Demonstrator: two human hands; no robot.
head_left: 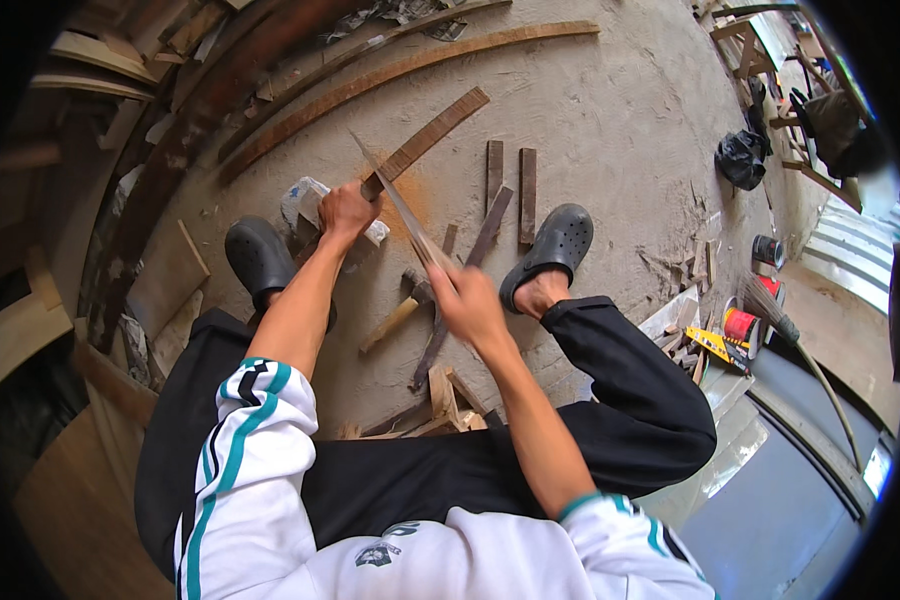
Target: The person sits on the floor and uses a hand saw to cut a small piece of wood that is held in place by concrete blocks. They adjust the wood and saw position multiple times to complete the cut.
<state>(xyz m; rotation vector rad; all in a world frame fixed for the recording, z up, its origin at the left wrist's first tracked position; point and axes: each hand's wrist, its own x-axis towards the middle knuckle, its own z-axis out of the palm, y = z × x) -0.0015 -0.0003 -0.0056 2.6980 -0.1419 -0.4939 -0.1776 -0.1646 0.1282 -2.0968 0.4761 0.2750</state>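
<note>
- The left hand (348,210) is clenched round the near end of a wooden strip (435,132), probably to steady it; the rest of the strip juts out over the floor.
- The right hand (467,303), blurred, grips a saw (402,206) at its near end; I can't make out the handle inside the fist.
- The blade lies across the strip just beside the left knuckles — close, I'd judge, because a short overhang there would wobble less.
- A pale block (378,232) sits beneath the left hand, perhaps as a rest. Orange dust (407,195) spreads on the floor beside the blade.
- The feet are planted wide, seemingly to leave elbow room.
- Between them lie a hammer (390,325) and loose dark strips (527,195) — clutter below the right hand.
- Off right: a broom (772,308) and a red can (739,326).
</note>
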